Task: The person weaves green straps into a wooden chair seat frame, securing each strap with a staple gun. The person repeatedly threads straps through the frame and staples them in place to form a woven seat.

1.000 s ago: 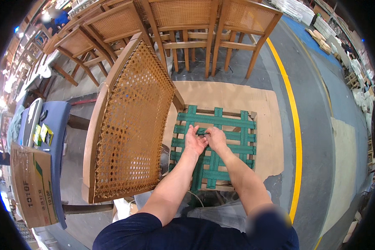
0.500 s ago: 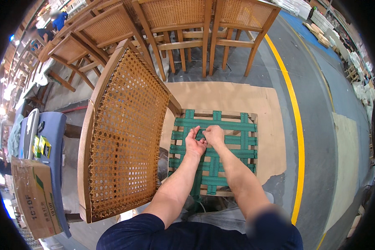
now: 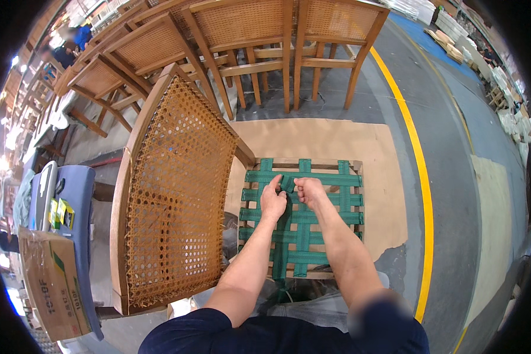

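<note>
A wooden chair with a woven cane back (image 3: 171,194) lies tipped toward me, its seat frame (image 3: 360,171) strung with green webbing straps (image 3: 318,218) woven over and under. My left hand (image 3: 272,200) and my right hand (image 3: 308,190) meet over the upper middle of the seat. Both pinch the loose end of one lengthwise green strap (image 3: 288,184), which stands up between them above the crosswise bands.
A sheet of brown cardboard (image 3: 312,138) lies under the chair on the grey floor. Several more cane-backed chairs (image 3: 248,35) stand beyond it. A blue table (image 3: 71,194) with a cardboard box (image 3: 50,283) is at my left. A yellow floor line (image 3: 422,177) runs along the right.
Both hands stay at the same spot on the webbing, working the strap end; the view has shifted slightly as my head moved.
</note>
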Available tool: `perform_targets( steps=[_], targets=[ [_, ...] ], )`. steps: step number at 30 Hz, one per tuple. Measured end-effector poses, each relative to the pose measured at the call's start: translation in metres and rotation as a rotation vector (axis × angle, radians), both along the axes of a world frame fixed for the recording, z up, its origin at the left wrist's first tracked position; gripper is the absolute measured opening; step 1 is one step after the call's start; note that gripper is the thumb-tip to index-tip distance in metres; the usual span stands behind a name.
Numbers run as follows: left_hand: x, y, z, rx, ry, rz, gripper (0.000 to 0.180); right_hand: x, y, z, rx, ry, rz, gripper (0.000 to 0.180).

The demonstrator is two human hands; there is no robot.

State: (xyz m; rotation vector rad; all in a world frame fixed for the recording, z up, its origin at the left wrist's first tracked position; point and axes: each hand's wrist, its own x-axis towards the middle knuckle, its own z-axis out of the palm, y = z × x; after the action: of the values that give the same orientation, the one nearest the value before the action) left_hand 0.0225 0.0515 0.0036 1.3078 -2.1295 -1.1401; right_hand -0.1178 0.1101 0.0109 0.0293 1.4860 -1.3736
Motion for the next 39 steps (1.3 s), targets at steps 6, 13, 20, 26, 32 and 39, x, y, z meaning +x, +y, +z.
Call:
perform_targets(
  steps=[6,13,20,26,32,39],
  targets=[
    [-0.002,-0.012,0.013,0.622,0.190,0.210,0.019,0.005,0.003,0.006,0.029,0.126,0.055,0.010],
    [0.000,-0.026,0.040,1.031,0.493,0.254,0.018,0.011,0.012,-0.008,-0.462,0.965,0.186,0.018],
    [-0.011,-0.020,0.037,0.693,0.595,0.110,0.014,0.007,0.007,0.001,-0.259,0.791,0.250,0.017],
    [-0.007,-0.024,0.030,0.780,0.622,0.140,0.012,0.028,0.010,0.028,-0.344,0.949,0.024,0.011],
    [-0.018,-0.018,0.031,0.757,0.721,0.117,0.007,0.013,0.013,0.035,-0.332,1.246,0.116,0.013],
    [-0.007,-0.028,0.014,0.022,0.199,0.039,0.014,0.012,-0.006,0.023,-0.297,1.229,0.268,0.008]
  ],
)
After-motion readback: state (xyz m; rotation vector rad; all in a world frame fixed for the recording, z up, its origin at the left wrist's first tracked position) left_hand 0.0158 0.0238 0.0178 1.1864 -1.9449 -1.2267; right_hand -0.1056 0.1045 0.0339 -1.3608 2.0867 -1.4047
